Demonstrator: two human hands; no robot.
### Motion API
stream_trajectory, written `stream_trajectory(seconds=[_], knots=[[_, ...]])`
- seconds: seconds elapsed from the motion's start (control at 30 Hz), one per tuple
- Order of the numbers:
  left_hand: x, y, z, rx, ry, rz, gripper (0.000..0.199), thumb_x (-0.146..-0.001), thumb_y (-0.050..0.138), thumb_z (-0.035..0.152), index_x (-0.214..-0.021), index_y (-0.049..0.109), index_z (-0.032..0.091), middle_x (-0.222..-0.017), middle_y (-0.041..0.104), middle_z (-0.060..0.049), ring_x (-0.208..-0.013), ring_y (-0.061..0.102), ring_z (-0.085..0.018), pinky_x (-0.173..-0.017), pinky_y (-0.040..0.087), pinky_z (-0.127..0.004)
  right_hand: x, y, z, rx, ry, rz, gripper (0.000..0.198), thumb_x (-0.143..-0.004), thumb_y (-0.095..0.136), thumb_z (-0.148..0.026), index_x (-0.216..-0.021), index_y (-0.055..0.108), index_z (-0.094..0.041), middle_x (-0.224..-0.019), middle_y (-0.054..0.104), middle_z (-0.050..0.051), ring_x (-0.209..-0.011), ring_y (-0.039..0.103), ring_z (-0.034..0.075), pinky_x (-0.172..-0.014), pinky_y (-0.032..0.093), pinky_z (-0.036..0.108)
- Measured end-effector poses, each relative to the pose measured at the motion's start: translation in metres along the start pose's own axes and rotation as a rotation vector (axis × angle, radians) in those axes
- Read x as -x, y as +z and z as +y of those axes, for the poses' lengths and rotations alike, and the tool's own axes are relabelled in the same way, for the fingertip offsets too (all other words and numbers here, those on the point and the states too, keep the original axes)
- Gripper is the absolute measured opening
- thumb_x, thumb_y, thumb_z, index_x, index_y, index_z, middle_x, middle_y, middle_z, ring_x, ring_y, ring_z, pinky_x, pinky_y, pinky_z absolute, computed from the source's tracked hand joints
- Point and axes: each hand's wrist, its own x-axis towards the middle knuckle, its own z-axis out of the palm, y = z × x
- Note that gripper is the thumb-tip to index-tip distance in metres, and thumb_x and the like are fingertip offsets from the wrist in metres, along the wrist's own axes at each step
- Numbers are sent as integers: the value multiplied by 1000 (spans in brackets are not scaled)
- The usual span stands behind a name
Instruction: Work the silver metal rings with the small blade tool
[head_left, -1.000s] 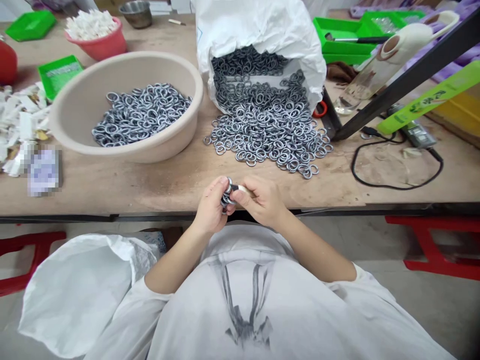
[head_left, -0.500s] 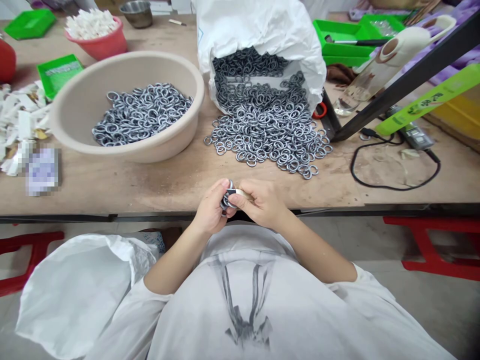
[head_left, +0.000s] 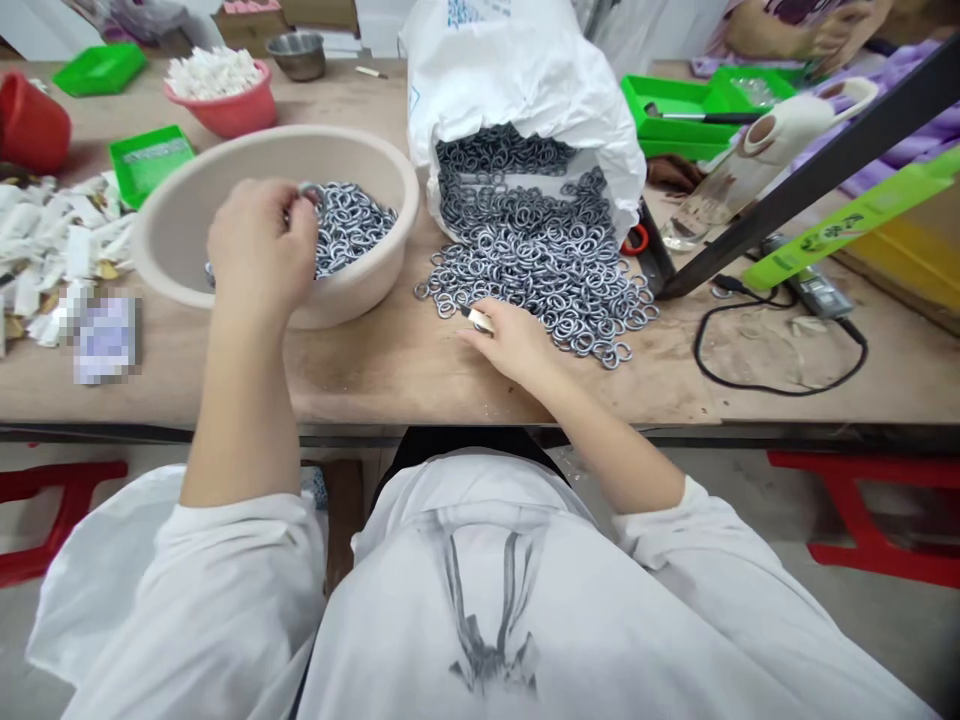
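Note:
My left hand (head_left: 259, 245) is over the beige basin (head_left: 180, 290), its fingers curled around grey rings, one of which shows at the fingertips. Most of what it holds is hidden by the back of the hand. Below it in the basin lies a heap of grey rings (head_left: 349, 235). My right hand (head_left: 510, 340) rests low over the table at the near edge of a loose pile of similar rings (head_left: 555, 270). It is closed on a small knife (head_left: 478, 319) with a pale handle and a dark tip pointing left.
A white sack (head_left: 517, 80) lies open behind the pile, rings spilling from its mouth. White scraps (head_left: 75, 235) and a green tray (head_left: 150, 165) are at left. On the right stand a slanting black bar (head_left: 810, 170), a bottle (head_left: 750, 160) and a looped cable (head_left: 701, 350). Another person's hand (head_left: 832, 40) shows far right.
My hands were together at the table's front edge, with rings in the left. The left has moved up-left over the basin; the right has moved forward to the pile, keeping the knife.

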Motion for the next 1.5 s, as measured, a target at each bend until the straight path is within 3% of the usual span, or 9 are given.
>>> stream_trajectory(seconds=[0.07, 0.2, 0.37, 0.43, 0.57, 0.77, 0.97, 1.27, 1.5], knots=[[-19, -3, -10, -197, -28, -133, 32, -79, 76, 27, -55, 55, 21, -73, 58, -3, -102, 52, -21, -83, 34, -28, -22, 8, -8, 103, -41, -56, 34, -90, 66, -37, -122, 67, -25, -118, 72, 7, -103, 65, 26, -80, 44, 33], [-7, -5, -8, -8, 48, -200, 36, -89, 63, 33, -54, 56, 23, -71, 64, -7, -127, 48, -23, -79, 30, -34, -52, 23, -21, 274, -44, -156, 30, -95, 58, -36, -117, 69, -18, -121, 69, 15, -104, 66, 29, -83, 47, 36], [72, 12, 5, 50, 213, -116, 28, -93, 56, 39, -74, 71, 25, -81, 71, -5, -92, 62, -21, -79, 37, -38, -41, 12, -17, 58, -30, -177, 20, -96, 52, -27, -94, 68, -15, -102, 71, 13, -93, 64, 24, -79, 45, 33], [106, 28, 2, 197, 78, -252, 35, -92, 57, 50, -79, 73, 21, -80, 71, -5, -77, 61, -18, -74, 41, -35, -22, 2, -13, -307, -60, -211, 21, -95, 53, -32, -83, 62, -17, -85, 68, 5, -81, 61, 19, -75, 45, 30], [151, 58, 0, 712, -489, -731, 67, -82, 49, 79, -71, 68, 16, -70, 67, -9, -57, 56, -15, -52, 39, -27, 20, -9, -11, -1010, -127, -368, 36, -91, 58, -56, -81, 52, -21, -65, 58, -3, -62, 57, 14, -66, 48, 28], [164, 64, 18, 1140, -922, -1035, 59, -89, 50, 69, -68, 60, 15, -58, 53, -3, -46, 47, -10, -43, 37, -21, 41, -1, -10, -1219, 12, -355, 52, -74, 72, -70, -79, 52, -22, -61, 57, -5, -54, 54, 10, -54, 45, 23], [176, 67, 23, 1212, -926, -860, 49, -85, 67, 56, -63, 48, 16, -54, 41, 3, -44, 36, -6, -40, 31, -16, 50, 4, -11, -1199, 2, -252, 53, -77, 68, -71, -92, 55, -22, -66, 60, -4, -57, 57, 12, -56, 47, 25], [184, 73, 33, 1179, -889, -584, 54, -85, 68, 57, -60, 40, 18, -48, 31, 7, -41, 28, -4, -40, 25, -17, 63, -5, -12, -586, -133, 84, 49, -97, 42, -65, -82, 56, -21, -73, 57, 1, -70, 52, 15, -66, 38, 29], [186, 76, 34, 1139, -940, -466, 57, -86, 67, 58, -58, 35, 19, -46, 28, 8, -40, 26, -4, -41, 26, -18, 73, -11, -15, -232, -275, 34, 51, -100, 37, -58, -66, 46, -21, -66, 46, 0, -63, 42, 14, -61, 28, 30]])
